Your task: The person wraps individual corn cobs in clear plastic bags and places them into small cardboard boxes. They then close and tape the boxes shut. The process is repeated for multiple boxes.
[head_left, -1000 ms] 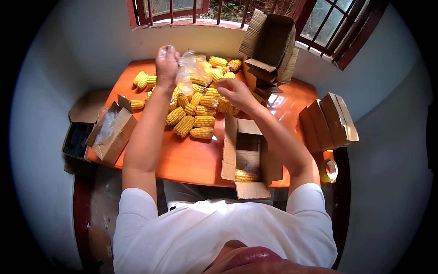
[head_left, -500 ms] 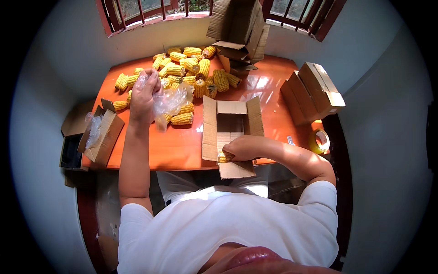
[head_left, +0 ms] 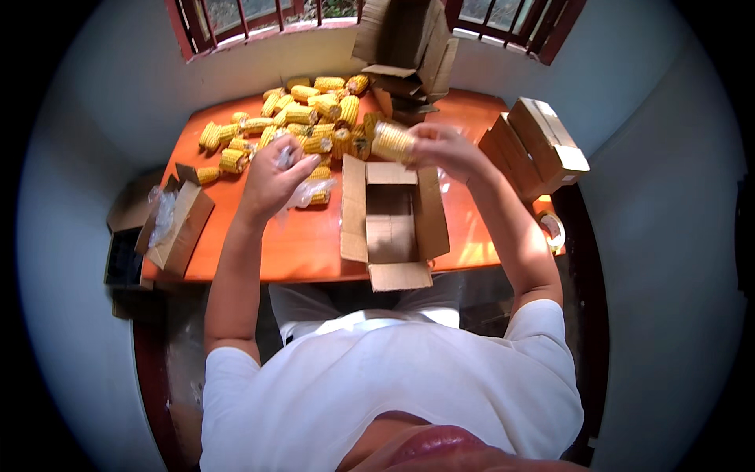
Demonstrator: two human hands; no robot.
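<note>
Two bare hands work above an orange counter [head_left: 314, 244] in the head view. The right hand [head_left: 444, 149] grips a piece of corn cob [head_left: 392, 140]; its fingers [head_left: 425, 134] are closed around the right end of the piece, and the yellow kernelled body projects to the left of them, clear of the counter. The piece sits just above the far edge of an open cardboard box [head_left: 393, 216], which lies on the counter in front of the person with its four flaps spread outward.

The left hand [head_left: 271, 177] is held to the left of the box, its fingers [head_left: 292, 151] curled shut on clear plastic film [head_left: 311, 191] (most likely a thin bag). The film hangs from the hand toward the counter and touches or lies just beside a loose corn piece below it; which of the two cannot be told.

A pile of corn pieces [head_left: 303, 118] covers the far left part of the counter, beyond both hands. A second open box [head_left: 177, 224] containing clear plastic sits at the left counter edge. A stack of flat and folded cartons [head_left: 405, 47] stands at the far side under the window, and closed cartons [head_left: 539, 145] lie at the right end, with a roll of tape [head_left: 553, 228] near them at the right edge
</note>
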